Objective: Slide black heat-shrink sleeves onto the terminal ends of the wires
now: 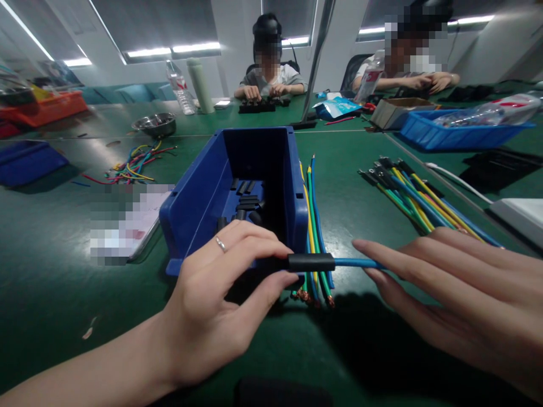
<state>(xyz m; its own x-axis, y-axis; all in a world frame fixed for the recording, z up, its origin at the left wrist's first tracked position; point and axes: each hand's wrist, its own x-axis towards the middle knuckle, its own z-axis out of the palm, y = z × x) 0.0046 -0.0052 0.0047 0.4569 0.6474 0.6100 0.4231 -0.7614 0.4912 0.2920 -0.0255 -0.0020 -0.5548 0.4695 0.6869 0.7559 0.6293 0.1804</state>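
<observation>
My left hand point(220, 294), a ring on one finger, pinches the end of a black sleeve point(311, 262) in front of a blue plastic bin point(195, 198). A blue wire point(354, 263) enters the sleeve from the right. My right hand point(445, 282) holds that wire between thumb and stretched fingers. Several short black sleeves point(246, 198) lie inside the bin. Right of the bin, a bundle of bare-ended coloured wires point(314, 226) lies on the green table point(63, 294).
A second bundle of wires with black sleeves fitted point(419, 198) lies at the right. Loose coloured wires point(131, 167), a metal bowl point(159, 123), bottles point(180, 87) and blue trays point(458, 133) stand farther back. Two people sit working across the table.
</observation>
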